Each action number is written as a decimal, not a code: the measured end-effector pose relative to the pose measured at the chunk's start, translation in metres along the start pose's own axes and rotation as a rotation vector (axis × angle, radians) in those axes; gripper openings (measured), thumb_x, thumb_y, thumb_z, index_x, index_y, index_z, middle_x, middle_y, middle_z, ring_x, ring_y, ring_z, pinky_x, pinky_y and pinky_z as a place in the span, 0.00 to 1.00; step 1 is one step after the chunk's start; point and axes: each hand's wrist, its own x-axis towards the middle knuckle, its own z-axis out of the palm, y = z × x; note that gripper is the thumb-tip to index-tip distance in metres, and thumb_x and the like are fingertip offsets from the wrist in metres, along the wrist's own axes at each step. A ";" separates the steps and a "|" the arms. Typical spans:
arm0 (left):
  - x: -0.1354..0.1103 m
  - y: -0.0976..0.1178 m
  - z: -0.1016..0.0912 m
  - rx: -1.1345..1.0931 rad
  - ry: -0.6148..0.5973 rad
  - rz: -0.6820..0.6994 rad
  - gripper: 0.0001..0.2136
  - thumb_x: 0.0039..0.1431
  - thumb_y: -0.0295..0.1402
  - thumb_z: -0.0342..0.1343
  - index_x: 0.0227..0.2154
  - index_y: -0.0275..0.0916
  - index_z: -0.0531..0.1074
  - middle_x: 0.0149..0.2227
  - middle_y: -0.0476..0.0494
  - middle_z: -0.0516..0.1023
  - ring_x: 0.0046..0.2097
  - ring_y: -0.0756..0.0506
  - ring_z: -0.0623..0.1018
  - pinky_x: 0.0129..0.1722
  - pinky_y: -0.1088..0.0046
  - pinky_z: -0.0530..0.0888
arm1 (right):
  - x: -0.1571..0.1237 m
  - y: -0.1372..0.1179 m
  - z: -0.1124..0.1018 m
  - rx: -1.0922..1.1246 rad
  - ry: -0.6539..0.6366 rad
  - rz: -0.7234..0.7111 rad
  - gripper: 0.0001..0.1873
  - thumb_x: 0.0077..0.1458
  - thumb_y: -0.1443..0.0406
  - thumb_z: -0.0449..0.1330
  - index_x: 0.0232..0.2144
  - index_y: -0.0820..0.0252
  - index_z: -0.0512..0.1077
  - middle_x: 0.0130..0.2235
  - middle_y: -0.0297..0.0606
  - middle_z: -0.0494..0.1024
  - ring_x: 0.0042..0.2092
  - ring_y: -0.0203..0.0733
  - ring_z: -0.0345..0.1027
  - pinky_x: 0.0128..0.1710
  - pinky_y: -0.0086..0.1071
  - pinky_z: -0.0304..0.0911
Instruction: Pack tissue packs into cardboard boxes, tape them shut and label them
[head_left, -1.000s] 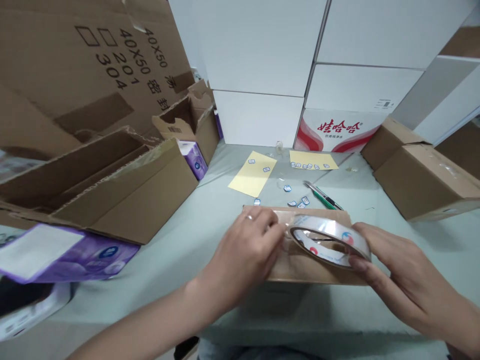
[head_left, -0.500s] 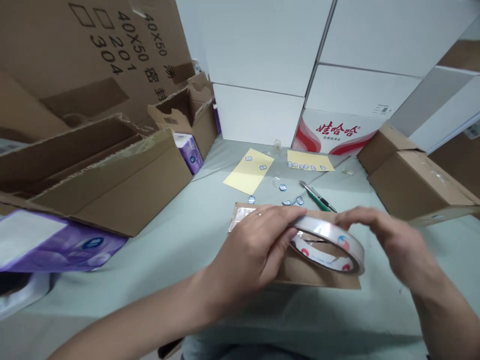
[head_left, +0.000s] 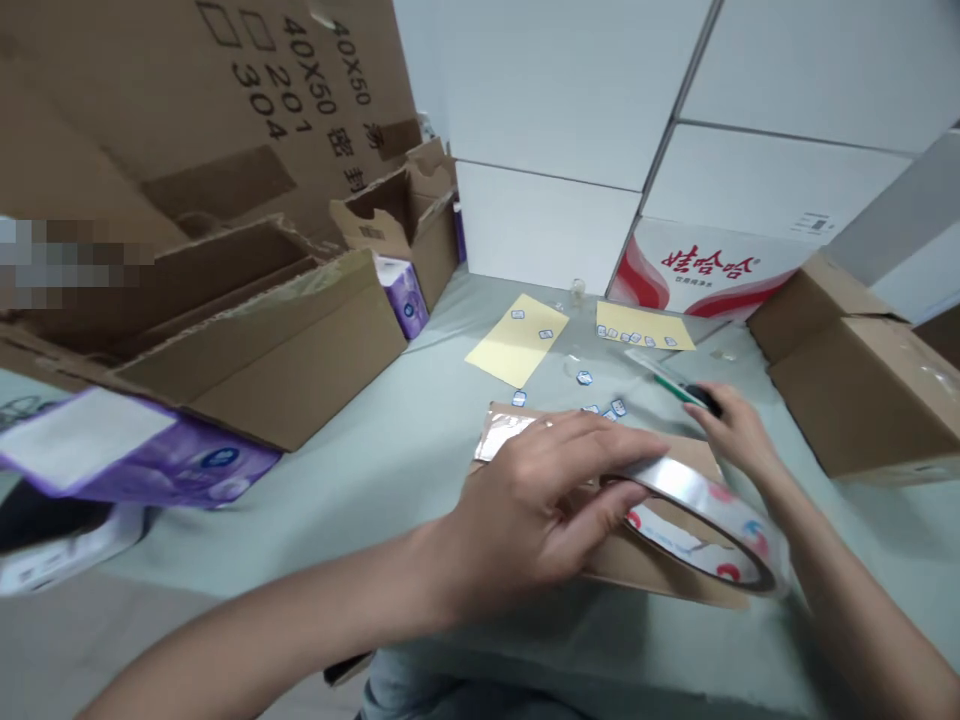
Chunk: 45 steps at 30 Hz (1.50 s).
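Observation:
My left hand (head_left: pixel 551 490) pinches a roll of clear tape (head_left: pixel 724 505) between thumb and fingers, the roll tilted toward the right. Below the roll lies a flat brown cardboard piece (head_left: pixel 652 565), partly hidden by that hand, with a shiny silvery patch (head_left: pixel 499 436) at its left corner. Beyond the cardboard, my right hand (head_left: pixel 739 430) is closed on the handle of a green and black utility knife (head_left: pixel 675 387), whose front end points away to the left. Small blue-edged stickers (head_left: pixel 584 378) lie near the knife.
Two yellow sheets (head_left: pixel 510 350) with small stickers lie farther back. Open cardboard boxes (head_left: pixel 300 350) and a purple tissue pack (head_left: pixel 217 465) stand left. A closed carton (head_left: pixel 862 390) is at right. White boxes (head_left: pixel 547 220) wall off the back of the green-covered table (head_left: pixel 360 470).
My right hand has left the tape roll, reached forward and closed on the utility knife. My left hand keeps the roll, which tips further down to the right. The view has shifted slightly.

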 end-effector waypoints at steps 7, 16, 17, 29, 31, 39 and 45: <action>0.008 -0.009 0.003 -0.041 0.038 0.177 0.09 0.65 0.27 0.57 0.44 0.27 0.75 0.38 0.39 0.82 0.41 0.47 0.77 0.54 0.67 0.70 | 0.001 -0.065 -0.075 0.067 -0.053 -0.427 0.17 0.63 0.60 0.55 0.54 0.46 0.67 0.54 0.41 0.73 0.57 0.50 0.66 0.58 0.45 0.62; 0.003 -0.006 0.000 -0.011 -0.016 0.062 0.08 0.66 0.28 0.54 0.46 0.35 0.74 0.41 0.42 0.82 0.46 0.45 0.77 0.52 0.67 0.72 | 0.010 -0.109 -0.073 0.056 -0.275 -0.673 0.21 0.65 0.67 0.51 0.58 0.44 0.66 0.58 0.43 0.67 0.62 0.53 0.60 0.59 0.52 0.62; 0.002 -0.007 0.000 -0.030 -0.015 0.069 0.08 0.67 0.27 0.53 0.46 0.34 0.73 0.41 0.42 0.81 0.46 0.46 0.78 0.52 0.68 0.72 | 0.010 -0.110 -0.073 0.063 -0.283 -0.679 0.21 0.65 0.67 0.51 0.58 0.44 0.67 0.57 0.42 0.68 0.63 0.53 0.60 0.59 0.52 0.63; 0.003 -0.015 -0.015 -0.333 0.416 -0.456 0.10 0.69 0.38 0.50 0.42 0.39 0.72 0.29 0.48 0.73 0.30 0.49 0.74 0.31 0.74 0.72 | 0.005 -0.055 -0.079 0.006 -0.113 -0.283 0.20 0.65 0.58 0.54 0.58 0.50 0.67 0.54 0.47 0.73 0.54 0.50 0.68 0.52 0.42 0.65; 0.012 -0.024 -0.020 -0.435 0.437 -0.570 0.12 0.67 0.41 0.51 0.36 0.38 0.72 0.26 0.48 0.73 0.27 0.50 0.73 0.26 0.76 0.69 | 0.004 -0.035 -0.056 -0.018 -0.045 -0.121 0.22 0.63 0.54 0.53 0.54 0.58 0.70 0.50 0.52 0.75 0.49 0.55 0.70 0.48 0.46 0.66; 0.030 -0.029 -0.021 -0.571 0.271 -0.767 0.13 0.60 0.41 0.60 0.38 0.34 0.73 0.33 0.45 0.77 0.30 0.50 0.79 0.23 0.79 0.70 | -0.007 -0.001 0.007 0.096 -0.069 0.032 0.21 0.55 0.51 0.58 0.43 0.58 0.76 0.41 0.47 0.81 0.46 0.57 0.73 0.48 0.49 0.68; 0.042 -0.025 -0.013 -0.502 0.162 -0.771 0.11 0.62 0.38 0.58 0.40 0.34 0.73 0.26 0.46 0.77 0.30 0.49 0.78 0.25 0.80 0.71 | -0.002 -0.086 -0.065 0.544 -0.009 0.008 0.28 0.65 0.48 0.48 0.58 0.58 0.67 0.46 0.46 0.79 0.39 0.45 0.75 0.39 0.42 0.71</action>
